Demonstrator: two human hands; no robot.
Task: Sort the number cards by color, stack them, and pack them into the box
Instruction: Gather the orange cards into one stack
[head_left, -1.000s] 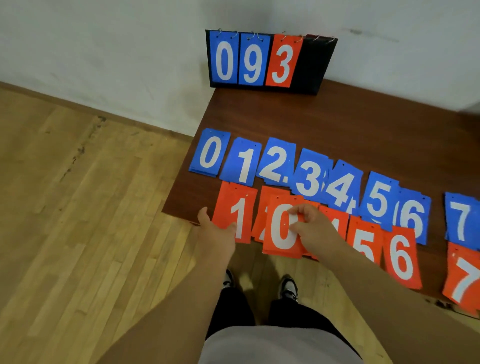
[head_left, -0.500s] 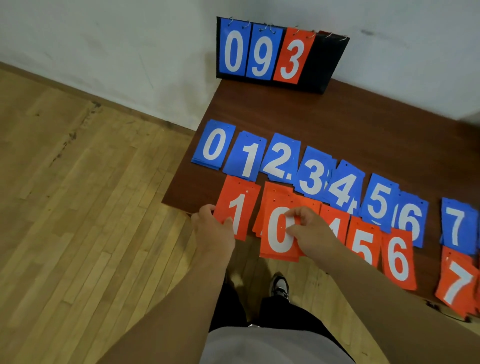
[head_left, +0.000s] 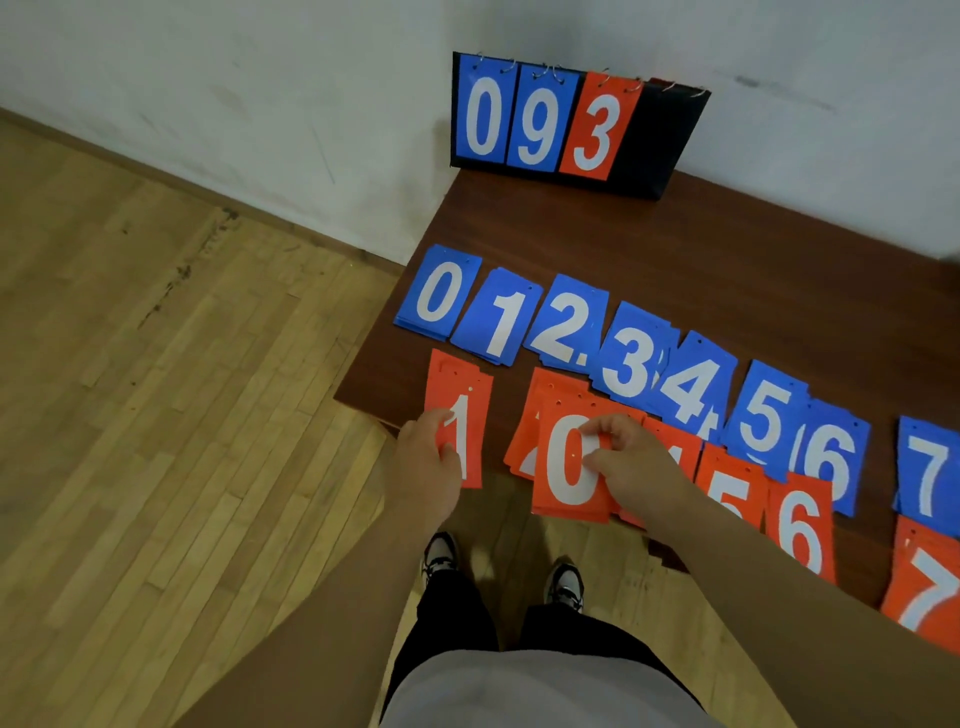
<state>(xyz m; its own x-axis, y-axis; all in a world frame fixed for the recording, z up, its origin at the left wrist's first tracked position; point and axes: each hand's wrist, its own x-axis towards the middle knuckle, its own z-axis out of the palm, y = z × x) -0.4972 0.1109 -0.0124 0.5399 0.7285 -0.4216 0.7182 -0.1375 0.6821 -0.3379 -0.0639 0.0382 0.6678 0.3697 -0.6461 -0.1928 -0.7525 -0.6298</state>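
Grey cloth of a shirt (head_left: 519, 691) fills the bottom edge, with dark trousers and two sneakers (head_left: 563, 587) below on the pale wood floor (head_left: 156, 415). Both bare forearms reach forward to the near edge of a dark brown table (head_left: 727, 260).

Left hand (head_left: 428, 470) grips the lower left corner of the red 1 card (head_left: 460, 410), thumb on the card's face, the other fingers tucked out of sight beneath it. Right hand (head_left: 631, 462) pinches the red 0 card (head_left: 569, 467) along its right side, thumb and forefinger closed on it; the card overhangs the table edge and lies over more red cards (head_left: 540, 400), whose numbers are mostly hidden.

To the right along the near edge lie the red 5 (head_left: 732, 488), red 6 (head_left: 802, 530) and red 7 (head_left: 930, 587), the wrist covering part of that row. Behind them runs a row of blue cards, 0 (head_left: 439, 293) through 7 (head_left: 930, 473), overlapping one another and looking like small stacks.

Farthest back, against the white wall (head_left: 260, 104), a black flip scoreboard (head_left: 660, 140) stands upright showing blue 0, blue 9 and red 3 on rings.
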